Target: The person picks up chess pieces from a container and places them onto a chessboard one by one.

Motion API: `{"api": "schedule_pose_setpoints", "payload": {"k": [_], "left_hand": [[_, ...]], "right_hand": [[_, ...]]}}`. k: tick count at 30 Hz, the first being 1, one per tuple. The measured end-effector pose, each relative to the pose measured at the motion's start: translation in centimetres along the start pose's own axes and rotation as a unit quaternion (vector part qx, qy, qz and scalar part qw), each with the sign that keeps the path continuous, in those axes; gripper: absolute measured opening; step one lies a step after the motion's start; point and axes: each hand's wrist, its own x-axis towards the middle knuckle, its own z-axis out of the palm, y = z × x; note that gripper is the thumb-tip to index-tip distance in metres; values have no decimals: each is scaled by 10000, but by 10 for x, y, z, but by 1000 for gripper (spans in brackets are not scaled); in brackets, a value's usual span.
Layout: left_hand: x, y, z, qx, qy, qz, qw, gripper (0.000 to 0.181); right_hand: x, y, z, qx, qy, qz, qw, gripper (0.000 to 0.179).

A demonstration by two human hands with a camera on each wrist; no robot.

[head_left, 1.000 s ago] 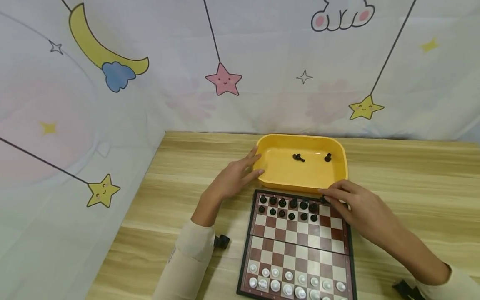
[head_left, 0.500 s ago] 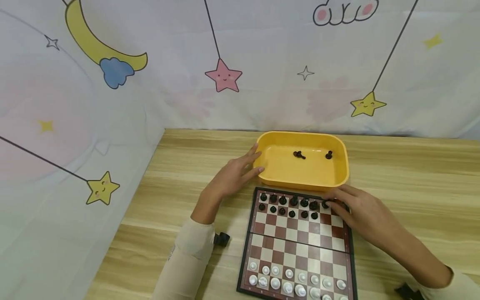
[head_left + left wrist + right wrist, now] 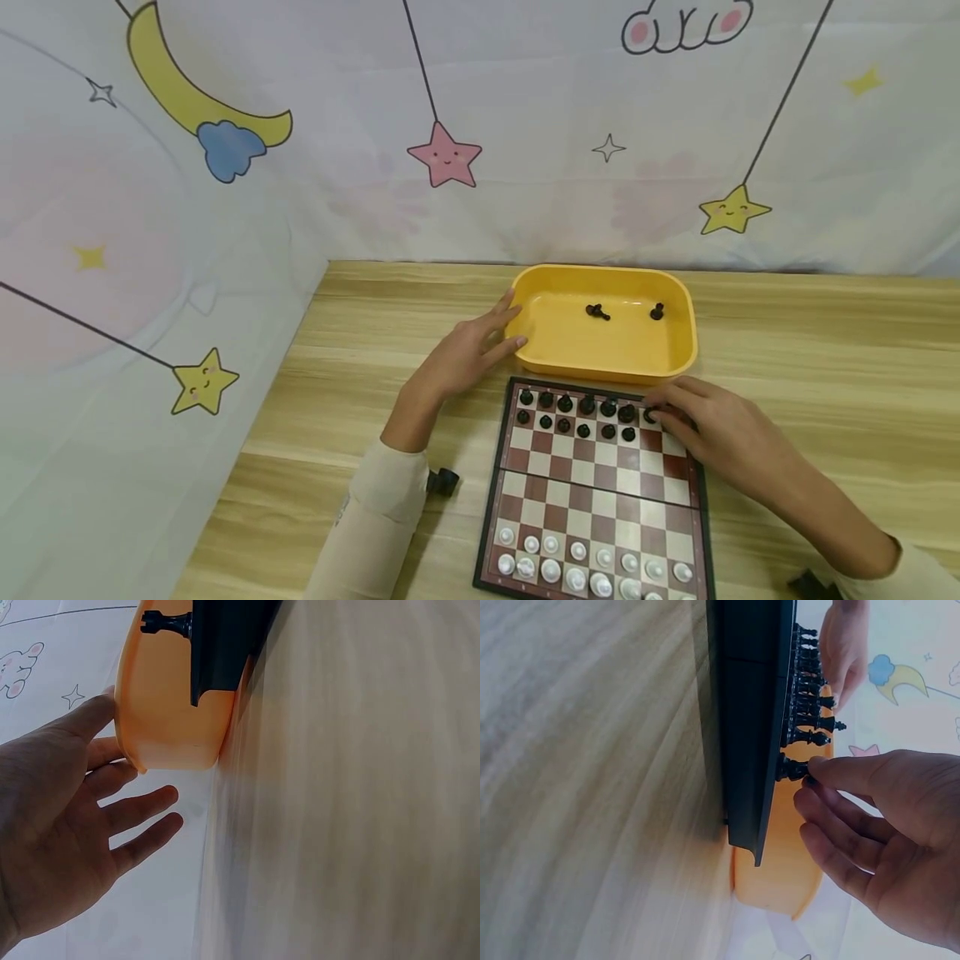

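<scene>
My right hand [image 3: 723, 429] pinches a black chess piece [image 3: 793, 769] between thumb and fingers. Its base meets the chessboard [image 3: 592, 479] on the far row, just right of the other black pieces [image 3: 587, 406]. Which piece it is cannot be told, as fingertips cover its top. My left hand [image 3: 465, 357] touches the left end of the yellow tray [image 3: 558, 342] with its fingers extended; in the left wrist view the thumb is at the rim. Inside the tray lie a few black pieces [image 3: 597, 312], among them a rook [image 3: 166, 623].
White chess pieces [image 3: 574, 577] stand in two rows along the board's near side. The tray stands just behind the board on the wooden table [image 3: 300, 417]. A patterned cloth [image 3: 525, 217] hangs along the table's back edge.
The right hand has brought the black chess piece from beside the tray's front edge down onto the board's far row. The left hand has kept its place at the tray.
</scene>
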Motion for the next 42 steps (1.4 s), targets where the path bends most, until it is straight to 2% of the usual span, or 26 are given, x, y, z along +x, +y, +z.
{"api": "schedule_pose_setpoints", "payload": {"k": [15, 20, 23, 33, 42], "left_hand": [[-1, 0, 1, 12, 5, -18, 10000, 64], [-1, -1, 0, 55, 3, -13, 10000, 64], [0, 0, 0, 68, 49, 9, 10000, 64], [-1, -1, 0, 14, 26, 26, 10000, 64], [0, -2, -1, 1, 24, 65, 10000, 64]], "right_hand": [[2, -2, -5, -36, -135, 31, 9999, 25], [5, -3, -14, -90, 136, -151, 9998, 25], [10, -2, -19, -32, 316, -232, 9992, 24], [29, 8, -28, 99, 500, -282, 9983, 21], [57, 16, -37, 149, 246, -149, 9995, 15]]}}
